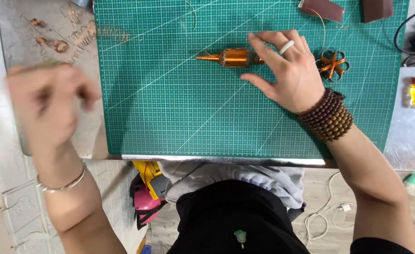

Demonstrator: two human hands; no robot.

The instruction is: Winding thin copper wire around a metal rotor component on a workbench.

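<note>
**Right hand steadies copper rotor on green mat**

Green cutting mat (170, 103) covers most of the bench. Right hand (285, 70), fingers spread, rests on the copper-wound rotor (233, 57) lying on its side mid-mat; palm down, not gripping around it. Left hand (47, 101) raised off the mat's left edge, motion-blurred, so open or closed can't be told. Small copper wire flower (332, 63) just right of the hand. Judgement: press lightly so the rotor can't roll.

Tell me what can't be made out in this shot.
- Left hand: motion blur hides whether it holds anything.
- Copper spindle: right end covered by the right hand.
- Two brown pieces: cut off by the top edge.
- Yellow tool: partly hidden under the table edge.
</note>
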